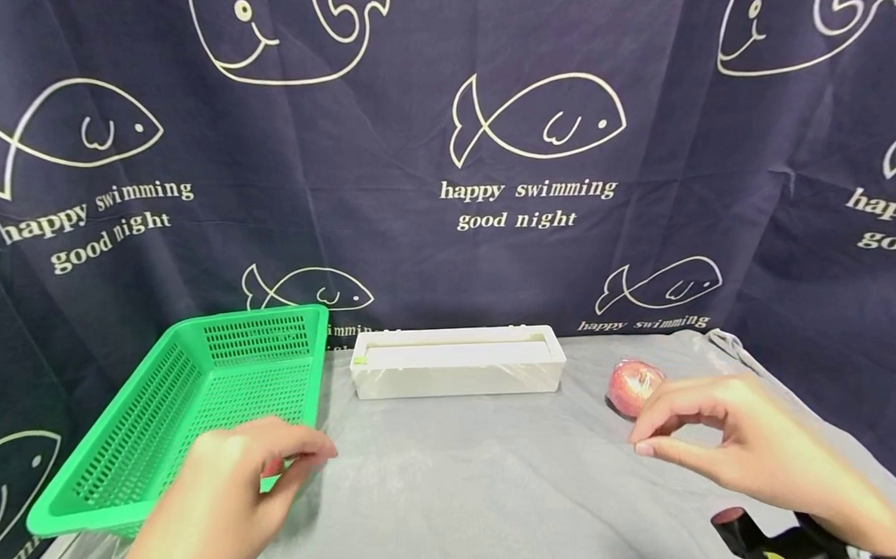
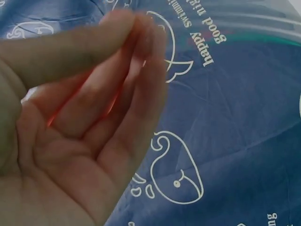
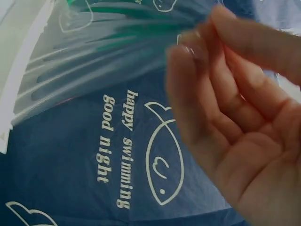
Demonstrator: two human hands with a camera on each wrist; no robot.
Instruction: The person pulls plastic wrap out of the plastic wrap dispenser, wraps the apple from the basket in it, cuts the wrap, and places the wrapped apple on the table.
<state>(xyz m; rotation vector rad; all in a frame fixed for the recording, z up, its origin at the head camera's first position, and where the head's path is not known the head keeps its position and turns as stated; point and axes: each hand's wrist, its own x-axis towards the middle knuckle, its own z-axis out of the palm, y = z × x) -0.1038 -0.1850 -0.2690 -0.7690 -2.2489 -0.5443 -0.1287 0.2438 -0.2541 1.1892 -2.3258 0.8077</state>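
Clear plastic wrap (image 3: 108, 56) stretches in creased folds from the white dispenser (image 1: 460, 381) to my right hand (image 1: 733, 438). Thumb and fingertips of that hand pinch its edge. My left hand (image 1: 231, 481) is pinched too, in front of the green basket (image 1: 265, 387); the sheet (image 2: 263, 21) shows at the upper right of the left wrist view. Exactly where the left fingertips meet the film is blurred. Just beyond the right hand sits a red apple (image 1: 633, 386) in shiny film. A small red patch (image 1: 273, 467) peeks between the left thumb and finger, mostly hidden.
A grey cloth (image 1: 457, 487) covers the table. The dispenser stands at the back middle, between the basket on the left and the apple on the right. Behind them hangs a dark blue curtain (image 1: 390, 165) with white fish drawings.
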